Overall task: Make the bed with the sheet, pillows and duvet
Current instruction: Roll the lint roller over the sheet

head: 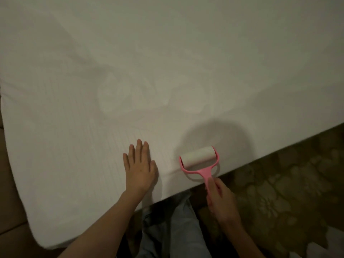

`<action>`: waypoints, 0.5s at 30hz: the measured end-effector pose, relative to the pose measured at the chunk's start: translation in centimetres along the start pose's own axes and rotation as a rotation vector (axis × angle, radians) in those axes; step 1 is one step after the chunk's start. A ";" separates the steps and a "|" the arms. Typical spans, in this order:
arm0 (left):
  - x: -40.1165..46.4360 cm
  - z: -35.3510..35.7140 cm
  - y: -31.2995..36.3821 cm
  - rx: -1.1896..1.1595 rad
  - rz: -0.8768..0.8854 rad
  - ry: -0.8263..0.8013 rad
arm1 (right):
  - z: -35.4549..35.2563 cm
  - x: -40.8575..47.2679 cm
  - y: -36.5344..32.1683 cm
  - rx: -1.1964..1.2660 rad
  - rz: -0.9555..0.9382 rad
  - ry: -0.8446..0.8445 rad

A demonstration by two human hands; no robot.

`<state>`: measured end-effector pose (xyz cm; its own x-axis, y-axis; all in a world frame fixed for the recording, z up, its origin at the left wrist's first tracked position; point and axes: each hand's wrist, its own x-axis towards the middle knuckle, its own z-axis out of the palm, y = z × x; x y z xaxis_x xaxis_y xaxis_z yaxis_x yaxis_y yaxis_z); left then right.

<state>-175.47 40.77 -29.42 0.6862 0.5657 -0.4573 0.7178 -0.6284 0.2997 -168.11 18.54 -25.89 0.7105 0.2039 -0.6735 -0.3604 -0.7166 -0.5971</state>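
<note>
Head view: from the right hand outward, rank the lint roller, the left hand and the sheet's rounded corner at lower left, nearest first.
From the right hand:
1. Lint roller: its pink handle is gripped in that hand's fingers, the roll lying on the sheet near the bed's edge.
2. Left hand: flat on the sheet, left of the roller.
3. Sheet's rounded corner: far lower left.

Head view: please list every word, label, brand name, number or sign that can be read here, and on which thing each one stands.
None: no readable text in this view.
Lint roller: pink frame and white roll show no lettering.
White sheet: plain, only creases.
Patterned floor: floral shapes only, no words.
</note>
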 end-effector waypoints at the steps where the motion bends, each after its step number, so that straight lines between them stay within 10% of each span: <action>1: 0.4 0.1 0.1 -0.025 0.006 0.038 | -0.2 0.5 -0.2 -0.002 0.001 0.008; 15: 21.3 -9.1 4.1 -0.120 -0.252 0.381 | 4.3 20.0 -21.6 -0.205 -0.141 -0.201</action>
<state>-156.86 55.11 -30.30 0.4675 0.8622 -0.1953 0.8606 -0.3933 0.3236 -148.71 40.97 -28.36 0.6036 0.4243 -0.6751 -0.1228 -0.7871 -0.6045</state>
